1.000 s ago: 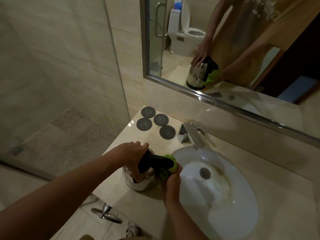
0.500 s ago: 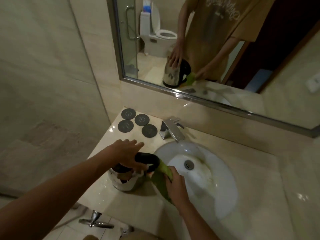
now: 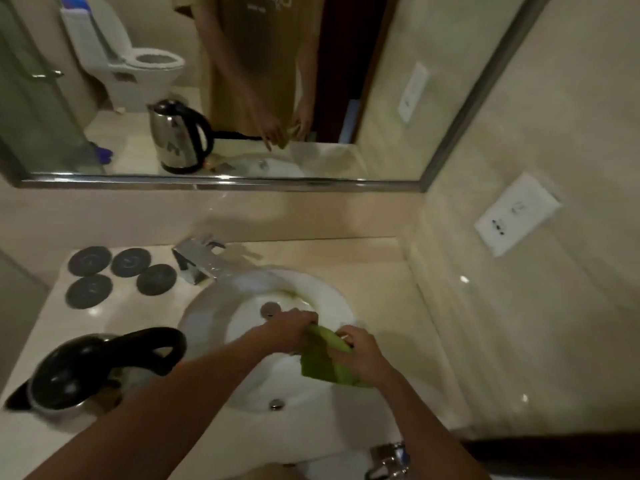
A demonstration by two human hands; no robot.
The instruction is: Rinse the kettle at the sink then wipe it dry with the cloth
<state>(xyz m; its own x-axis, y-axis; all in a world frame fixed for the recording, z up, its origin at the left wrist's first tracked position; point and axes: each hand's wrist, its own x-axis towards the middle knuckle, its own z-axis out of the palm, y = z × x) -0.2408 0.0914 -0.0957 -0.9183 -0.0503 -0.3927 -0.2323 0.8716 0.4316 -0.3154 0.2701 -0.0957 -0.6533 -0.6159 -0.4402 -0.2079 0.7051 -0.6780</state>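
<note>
Two hands (image 3: pixel 292 332) (image 3: pixel 360 351), crumpled green cloth (image 3: pixel 322 362)

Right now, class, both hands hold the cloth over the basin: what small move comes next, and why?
Probably wring the green cloth over the sink: the left hand and right hand grip its ends, and the kettle stands untouched on the counter.

1 kettle (image 3: pixel 93 368), 1 green cloth (image 3: pixel 323 362), 2 hands: left (image 3: pixel 294 329), right (image 3: pixel 360 355). 4 dark round discs (image 3: pixel 121 275) on the counter, 1 faucet (image 3: pixel 201 259), 1 sink (image 3: pixel 214 306), 1 mirror (image 3: pixel 346 81), 1 wall outlet (image 3: pixel 516 214).
</note>
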